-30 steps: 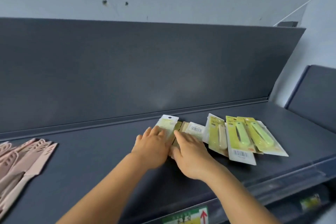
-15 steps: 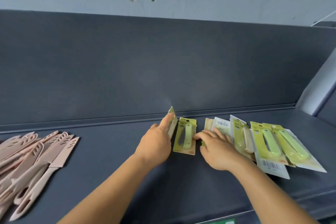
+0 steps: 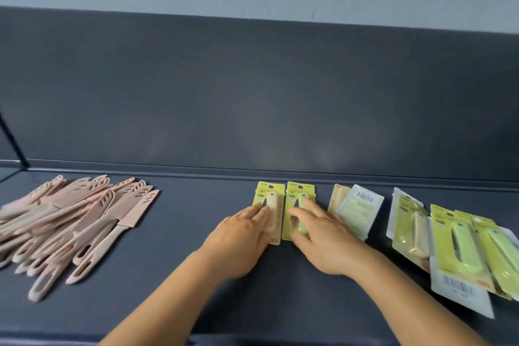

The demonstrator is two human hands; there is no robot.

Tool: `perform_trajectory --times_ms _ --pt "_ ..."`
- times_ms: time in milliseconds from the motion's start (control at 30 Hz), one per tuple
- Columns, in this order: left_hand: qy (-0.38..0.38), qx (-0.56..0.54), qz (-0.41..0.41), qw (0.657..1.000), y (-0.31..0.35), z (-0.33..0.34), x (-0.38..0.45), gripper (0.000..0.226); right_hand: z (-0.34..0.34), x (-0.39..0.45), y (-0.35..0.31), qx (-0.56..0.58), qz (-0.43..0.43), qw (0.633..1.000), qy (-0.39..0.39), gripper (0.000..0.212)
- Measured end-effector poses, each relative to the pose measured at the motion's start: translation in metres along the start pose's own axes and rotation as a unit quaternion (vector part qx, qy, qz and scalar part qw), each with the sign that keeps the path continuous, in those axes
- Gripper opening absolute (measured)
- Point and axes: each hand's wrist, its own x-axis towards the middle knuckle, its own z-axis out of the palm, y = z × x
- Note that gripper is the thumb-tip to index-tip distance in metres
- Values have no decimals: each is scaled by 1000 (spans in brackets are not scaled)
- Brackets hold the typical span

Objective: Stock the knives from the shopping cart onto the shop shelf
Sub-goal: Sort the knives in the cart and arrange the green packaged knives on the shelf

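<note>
Since half a second earlier, a second carded knife had been laid flat beside the first, so that two packs were set side by side, edges almost touching, near the back of the shop shelf (image 3: 179,289). The beige-handled pack (image 3: 269,212) was pressed down by the left hand (image 3: 241,241), and the green-handled pack (image 3: 299,209) by the right hand (image 3: 325,241). The fingers of both hands were spread flat on the blisters; nothing was gripped. By this a tidy row appeared to have been begun, and the loose packs seemed next to be drawn into it.

Just right of the right hand, two packs (image 3: 356,211) were left overlapped, one with its barcode side up. Farther right, a fanned heap of green packs (image 3: 455,250) was left unsorted. Well apart on the left, a pile of pink sheathed knives (image 3: 70,222) had been laid loosely on the same shelf. No container was seen: the shopping cart was out of view, so what remained in it could not be told.
</note>
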Motion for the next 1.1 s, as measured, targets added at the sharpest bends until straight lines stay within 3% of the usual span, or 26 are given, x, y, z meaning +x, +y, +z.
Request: perform_trajectory --times_ms 167,567,767,867,967,1100 --pt "34 14 -29 999 -10 -3 -4 48 -2 4 -11 8 -21 1000 -13 30" --pt "19 -34 -42 998 -33 -5 6 46 4 25 -27 35 -33 999 -14 31" --pt "27 11 29 999 -20 -1 7 51 1 24 -25 63 -47 997 -10 49" --pt "0 38 30 999 -16 -1 9 50 -6 14 -20 62 -49 996 31 55" --pt "17 63 28 997 -6 -6 10 53 -10 4 -4 -6 5 997 71 59" --pt "29 -12 78 996 34 -7 14 61 -3 -4 30 -61 139 988 31 65"
